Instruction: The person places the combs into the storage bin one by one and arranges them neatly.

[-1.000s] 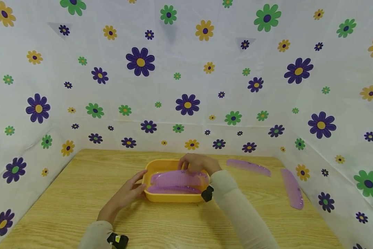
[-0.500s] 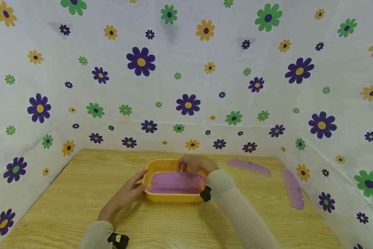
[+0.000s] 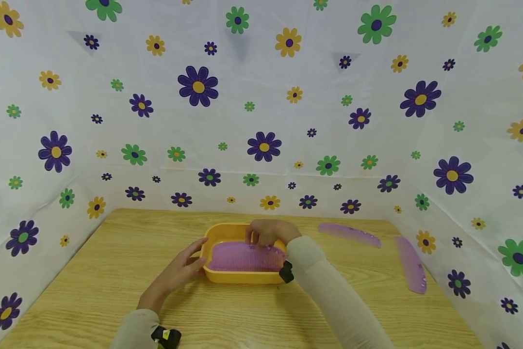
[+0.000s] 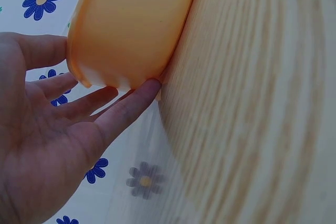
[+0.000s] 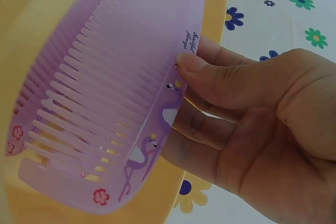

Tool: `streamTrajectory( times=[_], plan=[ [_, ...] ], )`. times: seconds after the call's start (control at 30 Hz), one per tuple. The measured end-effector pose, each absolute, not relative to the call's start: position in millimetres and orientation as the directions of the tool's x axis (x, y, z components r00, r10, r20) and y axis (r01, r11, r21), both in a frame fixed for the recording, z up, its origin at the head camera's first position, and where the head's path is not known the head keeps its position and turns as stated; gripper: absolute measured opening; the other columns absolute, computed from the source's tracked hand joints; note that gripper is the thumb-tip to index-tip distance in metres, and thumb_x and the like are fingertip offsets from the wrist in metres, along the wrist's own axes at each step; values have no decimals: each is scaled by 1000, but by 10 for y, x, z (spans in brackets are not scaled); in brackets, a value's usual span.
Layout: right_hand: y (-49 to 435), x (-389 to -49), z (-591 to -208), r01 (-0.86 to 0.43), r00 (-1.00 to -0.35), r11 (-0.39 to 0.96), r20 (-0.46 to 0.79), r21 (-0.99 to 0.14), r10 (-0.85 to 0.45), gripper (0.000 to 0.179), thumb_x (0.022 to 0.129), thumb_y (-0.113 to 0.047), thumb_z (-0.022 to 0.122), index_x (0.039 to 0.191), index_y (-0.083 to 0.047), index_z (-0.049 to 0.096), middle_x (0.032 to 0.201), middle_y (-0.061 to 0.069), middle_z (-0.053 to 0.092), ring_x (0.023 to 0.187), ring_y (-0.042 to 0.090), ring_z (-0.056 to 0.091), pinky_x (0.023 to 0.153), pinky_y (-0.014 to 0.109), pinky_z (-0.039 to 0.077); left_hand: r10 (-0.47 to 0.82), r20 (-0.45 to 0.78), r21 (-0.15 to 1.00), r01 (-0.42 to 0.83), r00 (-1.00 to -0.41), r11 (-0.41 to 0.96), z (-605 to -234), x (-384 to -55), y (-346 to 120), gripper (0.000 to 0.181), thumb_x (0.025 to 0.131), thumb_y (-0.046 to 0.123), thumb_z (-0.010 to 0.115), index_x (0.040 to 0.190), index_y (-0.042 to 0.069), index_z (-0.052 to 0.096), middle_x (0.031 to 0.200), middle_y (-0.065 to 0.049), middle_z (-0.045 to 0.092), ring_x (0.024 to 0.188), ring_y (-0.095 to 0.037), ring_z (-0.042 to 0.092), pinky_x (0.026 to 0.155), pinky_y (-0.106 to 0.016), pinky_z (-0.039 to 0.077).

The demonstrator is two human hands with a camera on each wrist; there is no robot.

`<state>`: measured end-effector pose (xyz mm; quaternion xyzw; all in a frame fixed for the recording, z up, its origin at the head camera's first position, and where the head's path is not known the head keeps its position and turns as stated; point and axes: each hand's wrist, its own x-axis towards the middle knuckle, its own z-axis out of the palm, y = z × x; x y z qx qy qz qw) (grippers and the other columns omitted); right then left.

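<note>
A translucent purple comb (image 5: 142, 56) with flamingo prints and small lettering on its back is pinched between the thumb and fingers of my right hand (image 3: 271, 231). It lies lengthwise inside a yellow-orange plastic tray (image 3: 244, 277), teeth toward me. Under it, in the right wrist view, a second purple comb (image 5: 38, 80) shows by its teeth and one end; the head view has it mostly covered. At the tray's left end rests my left hand (image 3: 184, 265), its fingers spread fairly straight against the outer wall (image 4: 126, 30) and one fingertip at the rim.
Two more purple combs lie on the wooden table (image 3: 226, 315) right of the tray: one comb (image 3: 349, 234) toward the back, another comb (image 3: 411, 265) near the right edge. A white flower-printed sheet (image 3: 226, 121) stands behind and along both sides.
The right hand has lowered the comb toward me and slightly left in the tray, so it now covers the comb beneath in the head view. The left hand has stayed put.
</note>
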<state>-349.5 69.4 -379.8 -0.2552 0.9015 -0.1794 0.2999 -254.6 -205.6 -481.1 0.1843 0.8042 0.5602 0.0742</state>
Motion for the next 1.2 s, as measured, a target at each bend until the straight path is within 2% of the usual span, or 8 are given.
streamTrajectory(
  times=[0.27, 0.73, 1.2],
  plan=[
    [652, -3492, -3796, -350, -686, 807, -456, -476, -567, 22, 96, 2, 66, 108, -16, 69, 107, 4, 65, 86, 17, 58, 78, 33, 59, 366, 71, 933, 192, -928, 306, -4829, -2552, -2063, 64, 109, 20, 51, 164, 5, 21, 165, -32, 25, 142, -55, 45, 100, -39, 60],
    [633, -3500, -3833, -290, -669, 823, -511, -488, -539, 21, 95, 3, 68, 105, -16, 68, 105, 3, 65, 85, 18, 61, 77, 32, 63, 368, 77, 928, 202, -927, 313, -4806, -2537, -2054, 64, 109, 19, 51, 163, 4, 21, 164, -32, 26, 142, -54, 46, 100, -40, 60],
    [599, -3539, -3886, -300, -646, 821, -529, -486, -550, 20, 94, 3, 68, 103, -16, 69, 103, 3, 66, 81, 18, 64, 79, 33, 63, 368, 76, 928, 201, -927, 315, -4776, -2525, -2050, 65, 108, 19, 52, 163, 2, 21, 165, -33, 25, 141, -54, 46, 101, -44, 59]
  ],
)
